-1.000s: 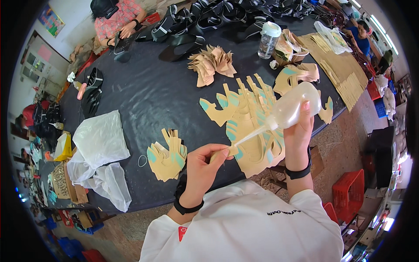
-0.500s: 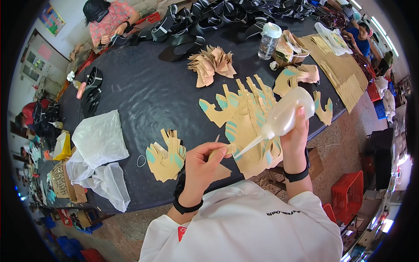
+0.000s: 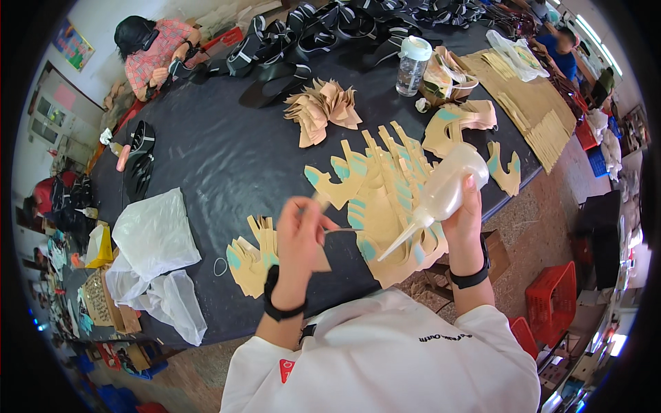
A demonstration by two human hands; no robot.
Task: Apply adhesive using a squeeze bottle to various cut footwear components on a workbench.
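My right hand (image 3: 466, 224) is wrapped round a translucent squeeze bottle (image 3: 451, 182) with a whitish content. Its long tapered nozzle points down and left, over a fan of tan cut pieces (image 3: 385, 206) with light-blue patches. My left hand (image 3: 297, 230), partly smeared by motion, is closed left of that fan. A thin grey pointed thing (image 3: 342, 229) sticks out from its fingers to the right; its kind is unclear. Beside and partly behind this hand lies a smaller stack of similar tan pieces (image 3: 251, 258).
White plastic bags (image 3: 155, 227) lie at the left. Brown folded pieces (image 3: 322, 111), a lidded clear bottle (image 3: 413, 65) and black shoe parts (image 3: 323, 34) stand farther back. A person (image 3: 162, 51) works at the far left. Red crates (image 3: 551, 303) are on the floor at right.
My left hand has moved left and up, away from the nozzle tip. The bottle has shifted slightly left and down in my right hand's grip. The view has turned a little.
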